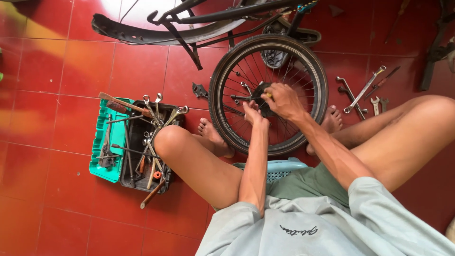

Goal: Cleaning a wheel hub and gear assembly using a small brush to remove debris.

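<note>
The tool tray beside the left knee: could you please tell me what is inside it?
The tool tray holds spanners, a wooden-handled tool and other metal tools in a jumble; its floor beneath them is covered.

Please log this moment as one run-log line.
left hand: on wheel hub | right hand: on hub, yellow-tipped tool | toolbox: beside left knee
</note>
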